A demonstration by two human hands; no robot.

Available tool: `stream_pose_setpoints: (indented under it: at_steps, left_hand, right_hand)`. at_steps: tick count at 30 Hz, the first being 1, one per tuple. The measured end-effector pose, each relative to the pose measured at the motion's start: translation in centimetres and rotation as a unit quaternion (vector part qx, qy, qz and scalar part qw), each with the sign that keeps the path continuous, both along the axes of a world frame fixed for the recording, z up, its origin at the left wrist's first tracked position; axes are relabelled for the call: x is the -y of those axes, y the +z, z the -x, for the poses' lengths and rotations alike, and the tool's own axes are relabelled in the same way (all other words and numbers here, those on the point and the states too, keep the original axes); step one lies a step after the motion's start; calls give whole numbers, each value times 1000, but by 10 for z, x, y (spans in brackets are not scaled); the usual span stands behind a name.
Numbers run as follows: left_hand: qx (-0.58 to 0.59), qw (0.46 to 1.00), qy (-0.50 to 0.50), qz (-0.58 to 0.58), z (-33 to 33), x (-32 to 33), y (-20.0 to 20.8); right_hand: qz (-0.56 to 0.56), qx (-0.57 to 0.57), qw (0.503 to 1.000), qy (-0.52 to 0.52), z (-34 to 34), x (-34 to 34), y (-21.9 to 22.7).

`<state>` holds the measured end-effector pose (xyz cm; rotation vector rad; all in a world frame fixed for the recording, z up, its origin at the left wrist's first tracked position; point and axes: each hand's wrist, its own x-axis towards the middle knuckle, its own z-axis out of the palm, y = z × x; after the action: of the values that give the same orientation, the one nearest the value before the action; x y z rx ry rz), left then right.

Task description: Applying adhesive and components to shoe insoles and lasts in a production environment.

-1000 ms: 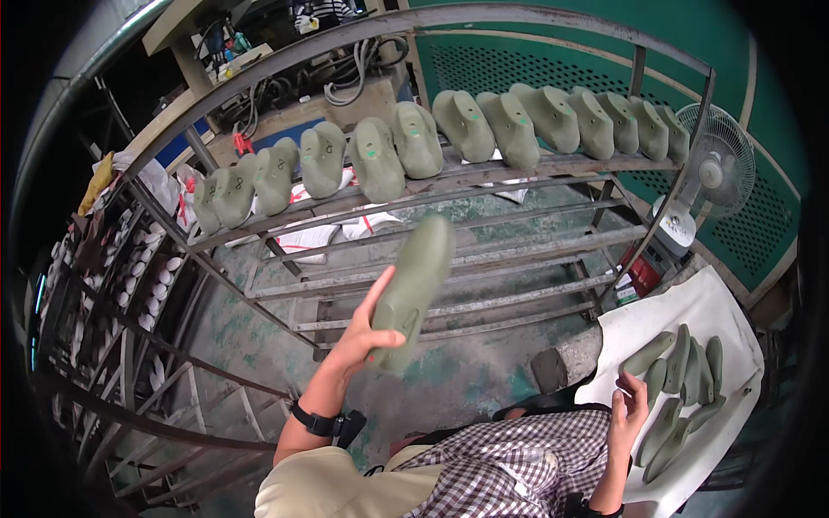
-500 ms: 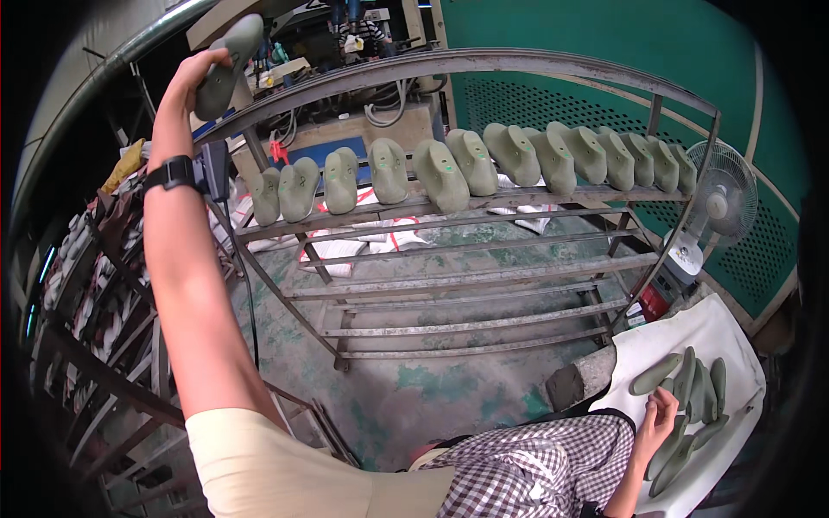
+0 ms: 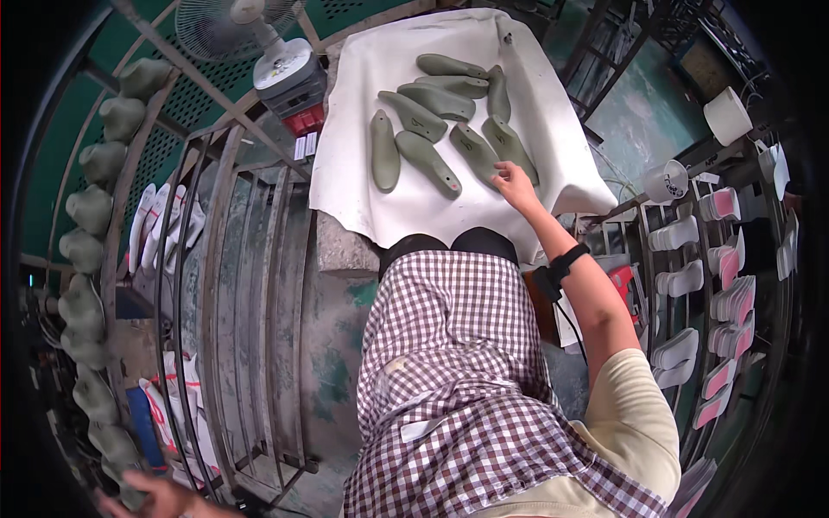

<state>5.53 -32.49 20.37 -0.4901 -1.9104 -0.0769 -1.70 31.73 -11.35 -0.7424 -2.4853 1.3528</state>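
Note:
Several dark green shoe lasts (image 3: 420,164) lie spread over a white cloth (image 3: 345,194) in front of me. My right hand (image 3: 515,185) reaches down to the near right of this group. Its fingers are closed at the near end of one shoe last (image 3: 475,154), and another shoe last (image 3: 509,148) lies just beside it. The fingertips are partly hidden. At the lower left edge, my left hand (image 3: 155,496) is slightly blurred and holds nothing, its fingers apart. It is close to the near end of a row of paler green shoe lasts (image 3: 82,315) on a metal rack.
The metal rack (image 3: 220,224) runs along my left, with white bundles behind it. A fan (image 3: 248,13) stands beyond the cloth's far left corner, above a red box (image 3: 304,119). On my right, a rack carries insole-shaped pieces (image 3: 678,233) and a white cup (image 3: 665,181).
My view has turned right, from the rack toward the cloth. My left hand, earlier raised with a shoe last, is now low and without it. My right hand has closed on a shoe last.

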Motion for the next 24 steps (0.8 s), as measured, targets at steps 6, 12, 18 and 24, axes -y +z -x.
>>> stream_pose_setpoints:
  at_steps: [6,12,18,24]
  left_hand:
    - [648,714,-215,-153,34,-261,-205]
    - [677,692,-250,-21,61,-308,-234]
    - [681,679,-264,-73,60,-309,-230]
    - [544,742,-391,-31,76,-340,-151]
  right_hand:
    - [-122,244,958,-89,44,-43,-110]
    - [-230,253,940,18,74,-42,-130]
    - [228,165,959,35,58,-71,-59]
    - [405,163,832,342,-55,-78,113]
